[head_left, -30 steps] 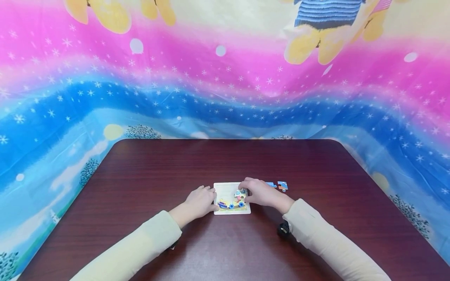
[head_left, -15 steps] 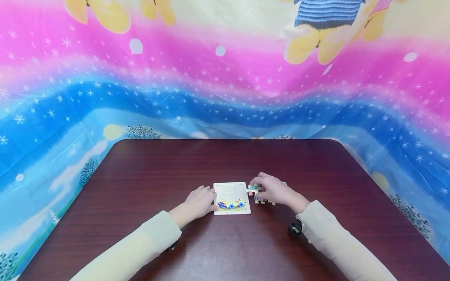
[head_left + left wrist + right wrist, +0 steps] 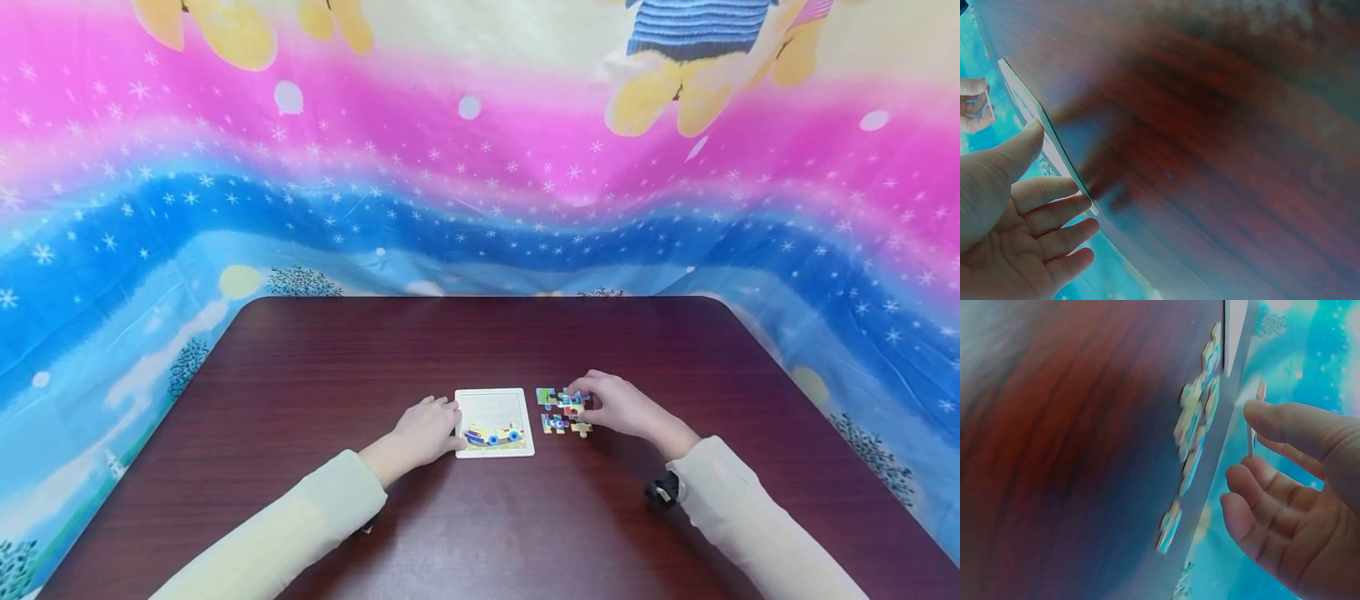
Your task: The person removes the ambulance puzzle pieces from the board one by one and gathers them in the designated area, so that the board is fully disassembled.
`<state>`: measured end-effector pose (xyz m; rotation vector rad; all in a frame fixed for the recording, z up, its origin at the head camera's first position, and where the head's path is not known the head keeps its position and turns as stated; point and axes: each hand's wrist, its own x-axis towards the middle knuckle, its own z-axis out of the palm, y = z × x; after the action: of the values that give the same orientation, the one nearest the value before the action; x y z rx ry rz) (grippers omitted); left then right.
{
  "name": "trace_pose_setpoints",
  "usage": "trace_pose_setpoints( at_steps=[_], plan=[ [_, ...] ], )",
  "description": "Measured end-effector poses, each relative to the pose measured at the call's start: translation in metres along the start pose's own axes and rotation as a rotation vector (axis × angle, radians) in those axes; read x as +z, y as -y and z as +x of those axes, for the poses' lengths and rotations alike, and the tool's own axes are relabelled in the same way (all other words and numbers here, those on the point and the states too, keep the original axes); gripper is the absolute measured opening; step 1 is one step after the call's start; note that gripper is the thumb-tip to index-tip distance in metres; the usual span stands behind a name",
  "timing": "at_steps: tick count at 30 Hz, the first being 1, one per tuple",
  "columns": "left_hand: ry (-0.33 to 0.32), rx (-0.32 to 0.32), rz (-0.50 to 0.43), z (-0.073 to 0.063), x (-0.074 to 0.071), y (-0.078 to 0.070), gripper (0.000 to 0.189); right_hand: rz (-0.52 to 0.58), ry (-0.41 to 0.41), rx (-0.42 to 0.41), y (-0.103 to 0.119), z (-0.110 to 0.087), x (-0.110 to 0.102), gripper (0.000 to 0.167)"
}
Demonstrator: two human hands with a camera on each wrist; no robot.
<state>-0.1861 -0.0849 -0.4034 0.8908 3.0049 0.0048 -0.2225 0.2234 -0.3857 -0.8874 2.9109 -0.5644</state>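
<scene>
My left hand [image 3: 423, 431] rests against the left edge of a white-rimmed puzzle tray [image 3: 493, 392], its thumb and fairly straight fingertips touching the rim in the left wrist view. Puzzle pieces showing a vehicle with blue wheels fill the tray's bottom strip [image 3: 493, 439]; its upper part is bare. To the right of the tray, my right hand [image 3: 626, 406] is above the loose pieces. Between thumb and fingers it pinches a jigsaw piece [image 3: 1251, 439], seen edge-on and raised off the table in the right wrist view.
Several loose jigsaw pieces [image 3: 555, 423] lie close together right of the tray, partly hidden by the right hand. All this is on a dark red-brown table [image 3: 360, 350]. A patterned cloth [image 3: 480, 217] hangs behind the table's far edge.
My right hand has moved from above the tray's right side to the right, carrying the pinched jigsaw piece, uncovering loose pieces beside the tray. The left hand and the tray have stayed put.
</scene>
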Motion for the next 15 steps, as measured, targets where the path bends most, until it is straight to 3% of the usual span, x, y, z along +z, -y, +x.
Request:
trace_pose_setpoints(
  at_steps=[15],
  plan=[
    [-0.015,0.015,0.003,0.000,0.001,0.000,0.032,-0.030,0.069,0.131,-0.028,-0.025,-0.003,0.030]
  ],
)
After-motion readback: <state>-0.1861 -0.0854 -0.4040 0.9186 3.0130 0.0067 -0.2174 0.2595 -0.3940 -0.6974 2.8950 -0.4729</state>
